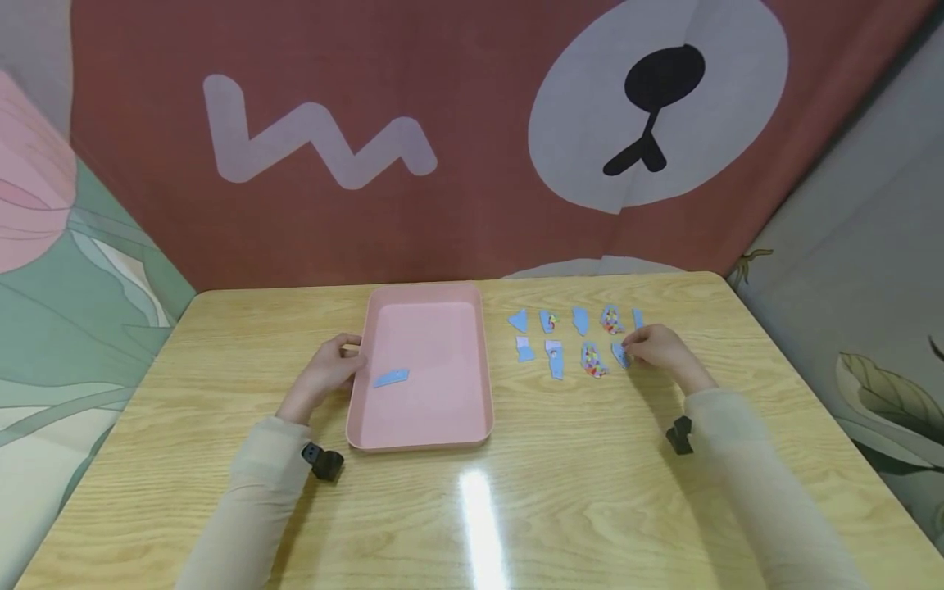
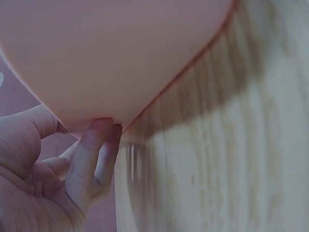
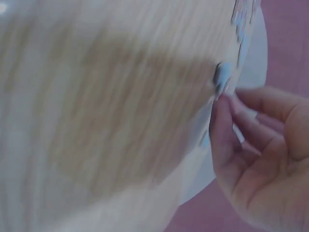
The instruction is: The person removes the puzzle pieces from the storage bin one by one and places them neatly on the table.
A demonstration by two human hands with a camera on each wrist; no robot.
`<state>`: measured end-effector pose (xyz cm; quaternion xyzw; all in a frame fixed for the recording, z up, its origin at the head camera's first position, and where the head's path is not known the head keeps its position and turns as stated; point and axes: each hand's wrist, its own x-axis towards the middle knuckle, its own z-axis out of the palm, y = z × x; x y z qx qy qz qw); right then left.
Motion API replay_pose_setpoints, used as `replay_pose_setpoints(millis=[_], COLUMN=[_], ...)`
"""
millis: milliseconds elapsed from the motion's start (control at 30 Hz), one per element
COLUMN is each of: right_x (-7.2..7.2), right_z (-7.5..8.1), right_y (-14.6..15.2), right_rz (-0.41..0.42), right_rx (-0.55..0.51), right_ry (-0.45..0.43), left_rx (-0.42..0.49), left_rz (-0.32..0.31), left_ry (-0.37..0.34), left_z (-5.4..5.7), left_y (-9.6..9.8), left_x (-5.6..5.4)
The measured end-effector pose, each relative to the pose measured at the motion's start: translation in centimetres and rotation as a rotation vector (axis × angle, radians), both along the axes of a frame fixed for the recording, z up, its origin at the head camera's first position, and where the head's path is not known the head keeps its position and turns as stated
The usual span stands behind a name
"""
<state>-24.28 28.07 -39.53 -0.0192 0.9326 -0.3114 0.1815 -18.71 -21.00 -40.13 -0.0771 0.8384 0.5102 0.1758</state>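
On the left, a pink tray (image 1: 435,410) lies on the table with one blue puzzle piece (image 1: 391,378) in it. My left hand (image 1: 330,365) grips the tray's left side; in the left wrist view its fingertips (image 2: 99,128) press against the outer wall. At the right end of the front row, my right hand (image 1: 661,351) pinches a small blue puzzle piece (image 1: 619,354) between thumb and fingers. That piece (image 3: 222,75) looks tilted, one edge raised, in the right wrist view. Its far end is hidden by the fingertips.
Two rows of flat blue puzzle pieces lie right of the tray, among them a triangular piece (image 1: 519,320) and a piece with colourful dots (image 1: 593,360). A narrow piece (image 1: 637,318) lies just beyond my right hand. A brown printed cloth (image 1: 472,229) hangs behind the table.
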Motion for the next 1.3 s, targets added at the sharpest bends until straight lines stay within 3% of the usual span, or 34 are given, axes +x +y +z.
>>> replay_pose_setpoints(millis=[133,467,667,933,1300], right_x=[0.1,-1.0,-1.3,-0.8,0.2], right_z=[0.6,1.9,2.5,2.6,3.9], right_y=[-1.8,-8.3,-13.5,-19.6,-25.1], right_rz=[0.030,0.088,0.136,0.217,0.263], right_rx=[0.089,0.002,-0.094,-0.296,-0.402], right_ry=[0.073,0.080,0.075,0.050,-0.045], left_rx=[0.005,0.013,0.011,-0.003,0.003], left_rz=[0.000,0.003,-0.002,-0.002,-0.001], left_ry=[0.000,-0.006,0.012,0.014,0.009], left_z=[0.1,0.1,0.1,0.1,0.2], left_y=[0.1,0.1,0.2,0.0,0.2], left_x=[0.0,0.0,0.1,0.1,0.1])
